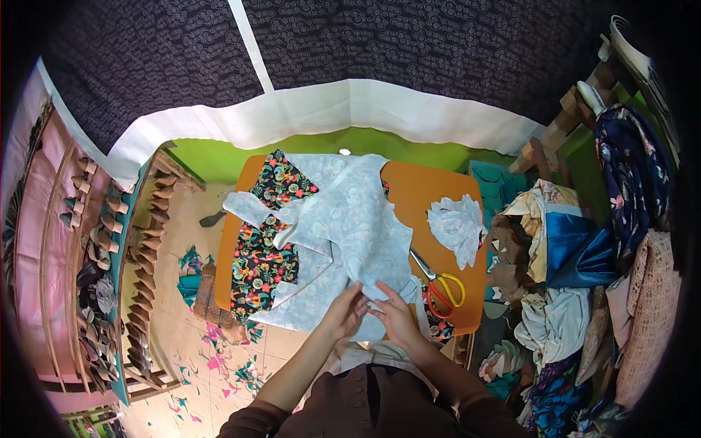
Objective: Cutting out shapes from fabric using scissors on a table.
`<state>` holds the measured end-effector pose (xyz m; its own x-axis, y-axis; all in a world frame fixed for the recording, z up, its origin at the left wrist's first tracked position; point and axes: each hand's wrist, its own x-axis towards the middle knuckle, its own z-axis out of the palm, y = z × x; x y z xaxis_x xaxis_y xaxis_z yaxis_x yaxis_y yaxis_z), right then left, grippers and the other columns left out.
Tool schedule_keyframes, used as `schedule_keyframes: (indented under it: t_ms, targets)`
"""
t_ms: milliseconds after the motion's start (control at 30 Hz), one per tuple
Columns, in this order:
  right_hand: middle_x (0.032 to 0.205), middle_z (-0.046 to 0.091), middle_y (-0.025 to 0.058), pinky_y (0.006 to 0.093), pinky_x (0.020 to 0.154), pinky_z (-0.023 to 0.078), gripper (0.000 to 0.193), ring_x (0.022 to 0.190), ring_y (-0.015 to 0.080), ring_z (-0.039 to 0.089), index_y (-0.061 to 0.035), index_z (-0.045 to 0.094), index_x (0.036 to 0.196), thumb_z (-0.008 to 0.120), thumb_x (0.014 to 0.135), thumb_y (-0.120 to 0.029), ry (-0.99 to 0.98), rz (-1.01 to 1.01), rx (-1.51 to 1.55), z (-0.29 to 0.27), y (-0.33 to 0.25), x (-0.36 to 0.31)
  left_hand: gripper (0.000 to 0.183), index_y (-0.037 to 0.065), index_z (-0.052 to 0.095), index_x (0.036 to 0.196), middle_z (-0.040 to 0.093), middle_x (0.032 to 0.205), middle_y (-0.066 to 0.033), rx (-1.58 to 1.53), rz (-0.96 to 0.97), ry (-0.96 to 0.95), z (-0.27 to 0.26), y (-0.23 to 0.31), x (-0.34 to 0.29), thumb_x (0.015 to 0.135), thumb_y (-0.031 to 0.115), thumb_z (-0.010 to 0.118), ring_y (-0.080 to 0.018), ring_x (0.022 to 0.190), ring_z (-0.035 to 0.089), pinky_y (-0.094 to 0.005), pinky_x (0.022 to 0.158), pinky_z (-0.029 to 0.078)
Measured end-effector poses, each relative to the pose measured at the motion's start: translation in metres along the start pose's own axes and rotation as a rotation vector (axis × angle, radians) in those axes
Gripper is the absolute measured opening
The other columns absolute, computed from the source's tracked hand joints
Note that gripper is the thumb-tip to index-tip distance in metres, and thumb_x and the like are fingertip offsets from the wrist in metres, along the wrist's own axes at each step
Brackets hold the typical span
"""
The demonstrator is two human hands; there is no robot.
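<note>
- At the lower edge, your brown top (349, 405) shows between your forearms.
- Your left hand (345, 312) and right hand (395, 314) are close together at the near side of the pale blue cloth (359, 233), fingers partly bent; you cannot be seen clearly enough to tell whether either one pinches it.
- That cloth lies loosely folded over the middle of the table (420, 188), running from your hands toward its far edge.
- Just right of it, your scissors (435, 277), with red and yellow handles, lie on the table.
- Black floral cloth (264, 271) shows along the pale cloth's left side.
- Farther right, a crumpled pale bundle (457, 228) rests on the table.
- Coloured scraps (217, 362) litter the floor to your left, near a rack of wooden shoe forms (144, 270).
- Piled fabrics (573, 244) stand to your right.
- Beyond the table, a dark patterned curtain (409, 55) with a white border hangs before a green wall (212, 155).
</note>
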<state>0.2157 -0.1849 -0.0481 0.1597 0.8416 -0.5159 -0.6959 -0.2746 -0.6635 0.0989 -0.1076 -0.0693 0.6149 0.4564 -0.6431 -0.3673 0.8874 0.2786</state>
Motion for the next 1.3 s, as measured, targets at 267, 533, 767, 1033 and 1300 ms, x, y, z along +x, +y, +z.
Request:
schedule_keyframes:
  t_ms: [267,533,767,1033,1300]
  targets:
    - [0.090,0.050,0.0042,0.0302,0.080,0.041,0.023,0.087,0.0165,0.051,-0.0061,0.045,0.104,0.049,0.083,-0.015,0.152,0.190,-0.088,-0.049,-0.015,-0.004,0.026,0.007,0.042,0.108,0.054,0.096,-0.0066,0.139,0.231,0.090,0.034,-0.014,0.011,0.082,0.011,0.049,-0.0169,0.078,0.057,-0.0252,0.059,0.051]
    - [0.083,0.053,0.0015,0.0285,0.063,0.041,0.018,0.076,0.0143,0.050,-0.0120,0.050,0.090,0.060,0.077,-0.019,0.039,0.419,0.348,-0.078,-0.020,0.026,0.031,0.010,0.041,0.108,0.053,0.092,-0.0068,0.173,0.195,0.071,0.012,-0.036,0.008,0.079,0.009,0.052,-0.0139,0.068,0.055,-0.0226,0.054,0.048]
    - [0.105,0.052,0.0030,0.0290,0.069,0.042,0.041,0.089,0.0164,0.052,-0.0097,0.039,0.116,0.055,0.078,-0.006,-0.215,0.248,0.277,-0.054,-0.049,0.013,0.052,0.009,0.034,0.123,0.039,0.123,-0.0136,-0.412,0.038,-0.391,0.049,-0.040,-0.011,0.082,0.041,0.042,-0.0278,0.111,0.039,-0.0410,0.093,0.029]
    - [0.115,0.046,0.0066,0.0332,0.079,0.041,0.047,0.100,0.0208,0.048,-0.0081,0.034,0.121,0.052,0.078,-0.003,-0.097,0.144,0.160,-0.083,-0.060,0.014,0.037,0.007,0.038,0.118,0.044,0.117,-0.0097,-0.177,0.714,0.152,0.053,-0.033,-0.004,0.083,0.017,0.048,-0.0239,0.108,0.043,-0.0384,0.088,0.039]
    - [0.090,0.056,0.0026,0.0249,0.062,0.042,0.024,0.074,0.0120,0.053,-0.0069,0.048,0.103,0.054,0.081,-0.013,-0.087,0.237,-0.211,-0.091,-0.029,0.010,0.034,0.005,0.040,0.113,0.049,0.111,-0.0100,-0.111,0.187,0.113,0.034,-0.069,0.019,0.085,0.024,0.047,-0.0227,0.098,0.051,-0.0352,0.085,0.041]
